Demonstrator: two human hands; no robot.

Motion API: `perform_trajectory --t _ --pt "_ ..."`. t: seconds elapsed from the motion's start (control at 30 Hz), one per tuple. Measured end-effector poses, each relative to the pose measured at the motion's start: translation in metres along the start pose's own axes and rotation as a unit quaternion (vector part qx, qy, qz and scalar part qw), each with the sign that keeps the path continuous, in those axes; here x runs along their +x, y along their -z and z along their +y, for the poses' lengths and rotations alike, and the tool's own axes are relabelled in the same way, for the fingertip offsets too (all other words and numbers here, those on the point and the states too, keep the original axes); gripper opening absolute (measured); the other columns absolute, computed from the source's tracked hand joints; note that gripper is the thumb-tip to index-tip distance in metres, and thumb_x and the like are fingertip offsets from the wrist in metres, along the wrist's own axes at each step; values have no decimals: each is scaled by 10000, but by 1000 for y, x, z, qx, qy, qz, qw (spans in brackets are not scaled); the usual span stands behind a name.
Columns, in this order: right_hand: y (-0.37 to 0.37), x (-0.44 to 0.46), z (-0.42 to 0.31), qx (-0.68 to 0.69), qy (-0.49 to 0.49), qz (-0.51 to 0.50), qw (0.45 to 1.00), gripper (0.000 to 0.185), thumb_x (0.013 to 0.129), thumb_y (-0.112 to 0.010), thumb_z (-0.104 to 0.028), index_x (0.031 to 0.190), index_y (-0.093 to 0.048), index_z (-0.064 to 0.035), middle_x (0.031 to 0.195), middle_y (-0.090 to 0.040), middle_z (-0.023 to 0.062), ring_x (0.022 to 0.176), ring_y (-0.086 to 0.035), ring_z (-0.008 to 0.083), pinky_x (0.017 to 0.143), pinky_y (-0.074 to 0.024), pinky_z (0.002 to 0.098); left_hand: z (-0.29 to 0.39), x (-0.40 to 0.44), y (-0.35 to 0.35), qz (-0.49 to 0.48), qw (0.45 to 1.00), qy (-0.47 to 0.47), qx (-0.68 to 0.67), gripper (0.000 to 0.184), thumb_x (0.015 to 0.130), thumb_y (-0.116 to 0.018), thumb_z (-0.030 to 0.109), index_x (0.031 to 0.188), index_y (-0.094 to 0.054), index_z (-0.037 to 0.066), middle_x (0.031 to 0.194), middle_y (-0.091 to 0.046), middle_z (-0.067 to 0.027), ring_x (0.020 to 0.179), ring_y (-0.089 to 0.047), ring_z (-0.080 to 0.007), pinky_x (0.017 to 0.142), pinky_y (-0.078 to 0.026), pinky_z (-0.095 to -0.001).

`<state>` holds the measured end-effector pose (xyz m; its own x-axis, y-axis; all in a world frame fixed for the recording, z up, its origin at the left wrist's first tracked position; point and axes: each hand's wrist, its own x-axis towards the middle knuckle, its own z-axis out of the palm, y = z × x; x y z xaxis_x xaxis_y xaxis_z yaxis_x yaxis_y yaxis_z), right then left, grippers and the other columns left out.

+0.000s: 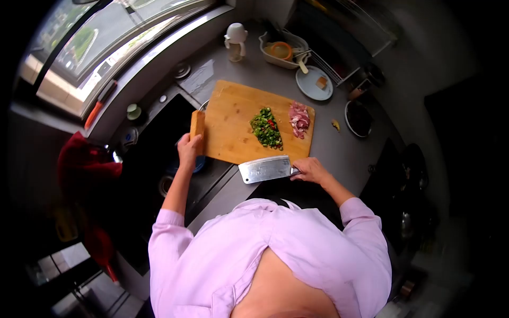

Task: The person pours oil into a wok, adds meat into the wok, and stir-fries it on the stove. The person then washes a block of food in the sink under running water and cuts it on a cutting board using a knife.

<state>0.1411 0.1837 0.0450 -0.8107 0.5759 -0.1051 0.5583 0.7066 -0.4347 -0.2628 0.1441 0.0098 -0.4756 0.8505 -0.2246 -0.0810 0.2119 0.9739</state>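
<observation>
My right hand (310, 171) is closed around the handle of a cleaver (263, 169). The cleaver's broad steel blade points left along the near edge of a wooden cutting board (228, 124). At the board's left edge, my left hand (189, 149) grips the lower end of a long orange-brown block (197, 125); its exact kind I cannot make out. Chopped green peppers with red bits (266, 128) lie in a heap right of the board's middle. Sliced raw meat (299, 120) is piled near the right edge.
A dark sink (154, 138) lies left of the board. Behind are a white-topped bottle (235, 42) and a basin of utensils (283, 50). A pale plate (314, 85) and a dark-filled bowl (359, 118) stand rightward. An orange-handled knife (99, 105) rests by the window.
</observation>
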Motion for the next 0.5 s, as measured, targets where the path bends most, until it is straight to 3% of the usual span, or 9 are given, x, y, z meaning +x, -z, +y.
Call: perform_trajectory --t 0.23,0.4,0.5 --pt "13 -7 -13 -37 -16 24 999 387 592 -712 -325 801 -498 -79 772 -504 89 774 -522 285 658 -421 386 3 -22 4 -28 994 24 -107 177 774 -582 121 897 -573 -6 778 -576 -11 668 -521 -73 614 -413 -210" --pt "19 -2 -16 -91 8 73 993 391 615 -686 -376 811 -523 -80 767 -499 90 768 -520 266 699 -409 387 4 -28 19 19 990 27 -140 170 782 -576 123 903 -579 3 788 -586 -15 661 -539 -77 606 -423 -210" --pt "39 8 -6 -51 -1 4 999 364 665 -652 -388 799 -543 -69 775 -529 105 768 -536 280 693 -423 378 20 -46 23 52 984 42 -164 180 775 -577 110 915 -565 -3 806 -606 -49 692 -583 -117 618 -448 -220"
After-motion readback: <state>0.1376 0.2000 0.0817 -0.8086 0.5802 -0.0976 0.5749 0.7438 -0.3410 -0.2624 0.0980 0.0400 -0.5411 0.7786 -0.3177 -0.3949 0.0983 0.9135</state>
